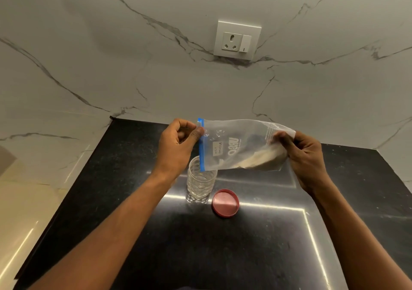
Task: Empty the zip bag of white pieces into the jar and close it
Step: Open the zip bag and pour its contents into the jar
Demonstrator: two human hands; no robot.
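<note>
I hold a clear zip bag (236, 144) sideways above the counter, its blue zip strip on the left. My left hand (178, 144) pinches the zip end near the white slider. My right hand (305, 153) grips the bag's bottom end. The white pieces (258, 159) are heaped in the bag's lower right part. A clear textured jar (200, 182) stands uncapped on the black counter, just under the bag's lower left corner. Its pink lid (225, 202) lies flat to the jar's right.
The black speckled counter (223, 256) ends at a marble wall behind. A white socket with a switch (236, 40) is set in that wall. The counter's left edge drops to a beige floor (26, 211).
</note>
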